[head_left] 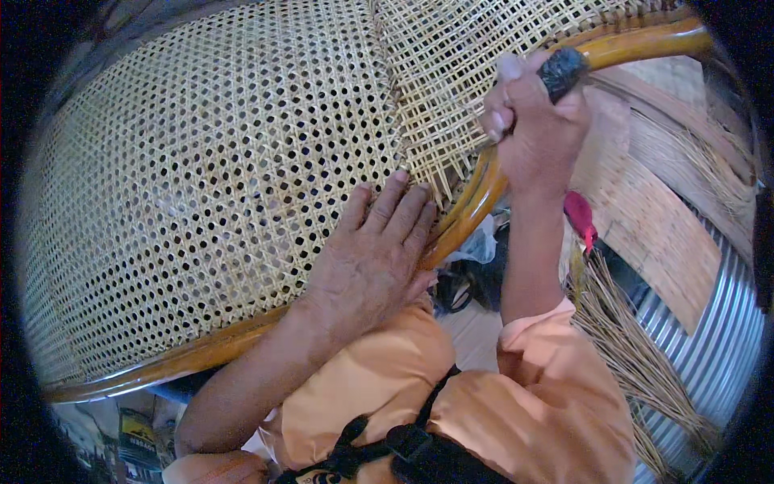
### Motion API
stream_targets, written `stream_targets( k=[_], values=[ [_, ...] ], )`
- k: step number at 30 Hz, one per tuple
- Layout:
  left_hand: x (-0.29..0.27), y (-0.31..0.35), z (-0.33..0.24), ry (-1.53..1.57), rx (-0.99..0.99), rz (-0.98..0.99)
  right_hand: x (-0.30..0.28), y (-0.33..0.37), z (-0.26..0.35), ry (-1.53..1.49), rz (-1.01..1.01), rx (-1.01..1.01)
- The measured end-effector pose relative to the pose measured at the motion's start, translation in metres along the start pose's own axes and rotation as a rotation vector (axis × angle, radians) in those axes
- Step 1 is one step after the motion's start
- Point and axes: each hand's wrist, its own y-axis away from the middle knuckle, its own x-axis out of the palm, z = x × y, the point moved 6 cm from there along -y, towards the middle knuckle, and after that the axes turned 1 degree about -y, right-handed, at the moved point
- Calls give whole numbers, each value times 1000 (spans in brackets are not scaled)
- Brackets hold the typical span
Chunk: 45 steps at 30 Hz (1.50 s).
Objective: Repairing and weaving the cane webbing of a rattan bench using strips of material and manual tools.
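A large panel of woven cane webbing point(234, 153) spans the view, edged by a curved, varnished wooden frame point(476, 206). My left hand point(371, 242) lies flat on the webbing near the front rim, its fingers stretched out and its fingertips beside a seam in the weave. Farther right, my right hand point(540, 129) is closed around a tool with a black, rough-looking handle point(563, 73), over the border of the webbing and the frame. The tool's working end is hidden by my hand. Right of the seam, the weave point(459, 81) looks more open, with loose strand ends point(439, 181) near the frame.
On the right, a bundle of thin cane strips point(637, 347) lies over corrugated metal sheeting point(717, 323). Flat wooden boards point(661, 234) and a pink-red object point(579, 214) are beside it. A pale plastic bag point(477, 244) sits below the frame.
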Motion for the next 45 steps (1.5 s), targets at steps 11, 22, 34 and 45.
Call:
stream_targets(
  k=[11,22,34,45],
  values=[
    [7,3,1,-10,-8,24,9,-8,-5,168,59,-6],
    [5,4,2,-19,5,36,12,-7,-8,376,99,-96],
    [5,3,1,-9,12,39,0,2,-7,146,3,-45],
    [6,3,0,-13,16,76,-7,6,-10,335,-2,-283]
  ],
)
